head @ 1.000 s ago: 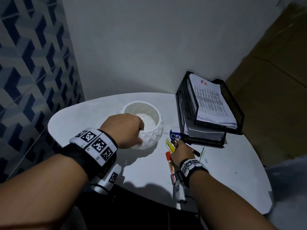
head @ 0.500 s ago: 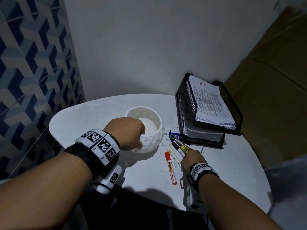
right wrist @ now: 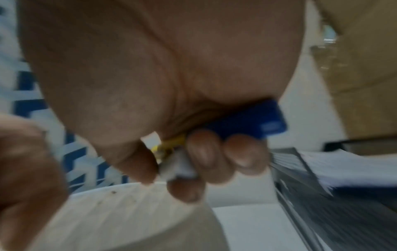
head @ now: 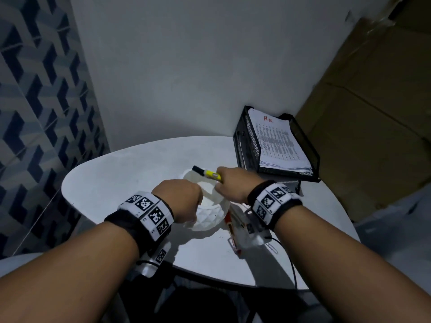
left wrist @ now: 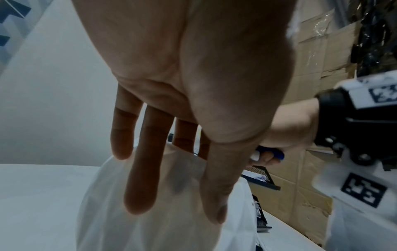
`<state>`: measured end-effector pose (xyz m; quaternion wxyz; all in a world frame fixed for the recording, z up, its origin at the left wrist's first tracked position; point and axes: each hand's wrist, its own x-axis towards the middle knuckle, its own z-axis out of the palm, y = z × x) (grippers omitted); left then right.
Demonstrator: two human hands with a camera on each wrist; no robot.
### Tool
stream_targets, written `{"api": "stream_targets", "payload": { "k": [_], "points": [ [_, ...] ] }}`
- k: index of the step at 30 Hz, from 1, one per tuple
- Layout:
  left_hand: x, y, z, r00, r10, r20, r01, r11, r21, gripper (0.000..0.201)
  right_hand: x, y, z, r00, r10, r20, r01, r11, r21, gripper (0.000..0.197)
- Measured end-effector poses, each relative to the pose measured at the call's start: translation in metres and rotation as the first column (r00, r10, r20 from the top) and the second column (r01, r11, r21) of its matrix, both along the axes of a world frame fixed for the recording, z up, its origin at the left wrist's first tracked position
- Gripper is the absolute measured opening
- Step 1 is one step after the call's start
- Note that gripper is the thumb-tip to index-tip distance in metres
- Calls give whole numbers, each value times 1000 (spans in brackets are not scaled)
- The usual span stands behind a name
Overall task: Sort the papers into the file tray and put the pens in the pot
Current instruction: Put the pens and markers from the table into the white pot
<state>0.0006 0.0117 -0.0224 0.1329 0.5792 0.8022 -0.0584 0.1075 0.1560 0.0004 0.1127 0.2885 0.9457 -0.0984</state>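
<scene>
A white faceted pot stands mid-table. My left hand holds its near-left side; the left wrist view shows the fingers and thumb lying against the pot. My right hand hovers over the pot's mouth, gripping a bundle of pens: a yellow marker with a black cap sticks out to the left, and a blue pen and a white one show in the fist. A red marker lies on the table, partly hidden under my right wrist. The black mesh file tray holds printed papers.
The round white table sits in a corner, with a tiled wall on the left and a white wall behind. Cardboard boxes stand close to the right of the tray. A paper clip lies near the table's front edge.
My right hand gathered pens off the table in front of the tray, lifted them and carried them left over the pot. The left hand stayed on the pot.
</scene>
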Motion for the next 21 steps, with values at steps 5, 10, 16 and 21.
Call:
{"api": "stream_targets", "payload": {
  "k": [5, 10, 16, 21],
  "points": [
    [2, -5, -2, 999, -15, -46, 14, 999, -30, 19, -14, -34, -6, 959, 98, 264, -143, 977, 158, 28],
    [-3, -4, 0, 999, -9, -34, 8, 999, -43, 17, -15, -43, -10, 934, 75, 349, -150, 970, 193, 24],
    [-1, 3, 2, 1000, -20, 8, 20, 998, -64, 21, -32, -46, -19, 925, 126, 358, -194, 968, 160, 34],
    [-13, 2, 4, 999, 44, -14, -44, 999, -28, 19, -24, -29, -40, 924, 6, -381, 14, 999, 51, 34]
  ]
}}
